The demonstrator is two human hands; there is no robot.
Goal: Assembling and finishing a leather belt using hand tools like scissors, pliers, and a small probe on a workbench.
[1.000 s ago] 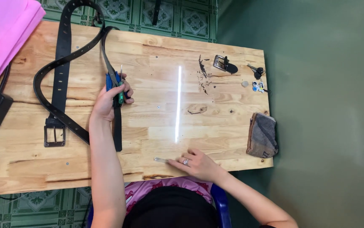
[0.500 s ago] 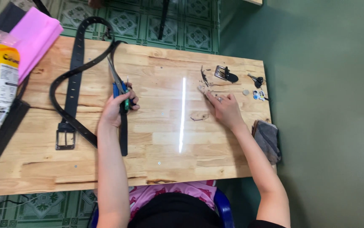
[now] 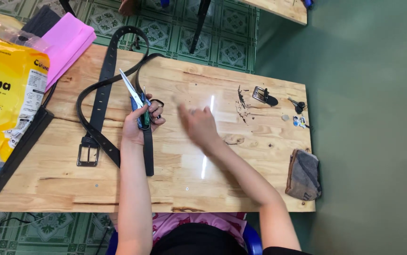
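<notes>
One left hand [image 3: 139, 120] has fingers clamped on scissors [image 3: 135, 98]; right hand [image 3: 198, 125] blurred.

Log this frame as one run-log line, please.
left hand: grips scissors over black belt | right hand: blurred, empty, above wooden table | loose buckle far right

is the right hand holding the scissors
No, the scissors are in the left hand, while the right hand is blurred over the bare table, apparently holding nothing.
</notes>
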